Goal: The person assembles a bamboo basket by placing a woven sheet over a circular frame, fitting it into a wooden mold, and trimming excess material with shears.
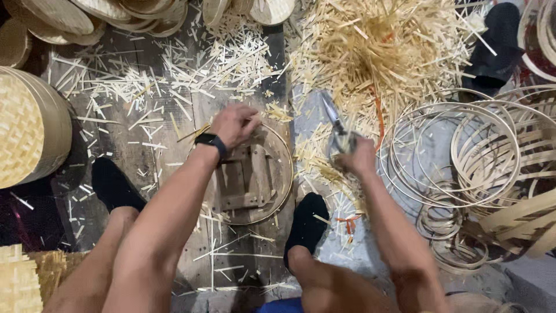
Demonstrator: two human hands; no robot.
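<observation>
The left hand point(233, 123) grips the far rim of the bamboo hoop point(255, 174) lying flat on the floor. The right hand point(358, 155), just right of it, holds shears point(336, 124) pointing away.

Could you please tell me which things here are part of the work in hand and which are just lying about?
In use:
left hand on the bamboo hoop
right hand holding shears
wooden block under the hoop

Lying about:
heap of bamboo offcuts
spare hoops
woven baskets
stacked lids
</observation>
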